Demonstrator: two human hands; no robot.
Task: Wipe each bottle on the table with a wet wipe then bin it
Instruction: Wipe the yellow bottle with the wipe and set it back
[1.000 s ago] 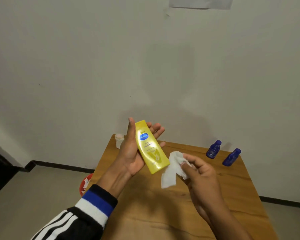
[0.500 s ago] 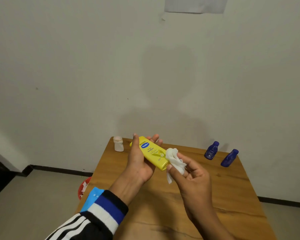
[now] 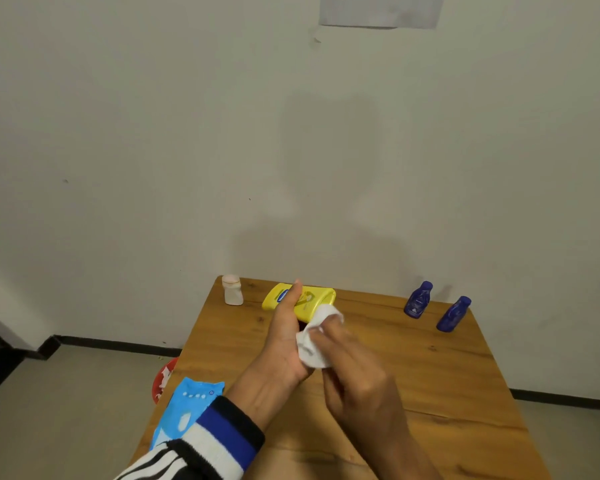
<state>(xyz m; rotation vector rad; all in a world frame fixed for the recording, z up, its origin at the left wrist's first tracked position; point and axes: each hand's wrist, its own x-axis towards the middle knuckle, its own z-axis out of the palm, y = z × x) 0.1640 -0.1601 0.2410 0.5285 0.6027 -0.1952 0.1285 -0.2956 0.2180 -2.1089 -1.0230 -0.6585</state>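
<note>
My left hand [image 3: 284,344] grips a yellow lotion bottle [image 3: 309,301] above the wooden table [image 3: 430,393], thumb laid across its front label. My right hand [image 3: 354,372] holds a crumpled white wet wipe [image 3: 314,341] and presses it against the bottle's lower end, beside my left palm. Two small blue bottles [image 3: 418,300] [image 3: 452,314] stand at the table's far right. A small white bottle [image 3: 232,289] stands at the far left corner.
A blue wet-wipe pack [image 3: 184,410] lies at the table's near left edge by my striped sleeve. A red bin [image 3: 161,379] sits on the floor left of the table. A paper sign [image 3: 378,10] hangs on the wall behind.
The yellow bottle has tipped from upright to nearly lying flat, away from me. My right hand brought the wipe from beside the bottle onto its lower end, against my left palm.
</note>
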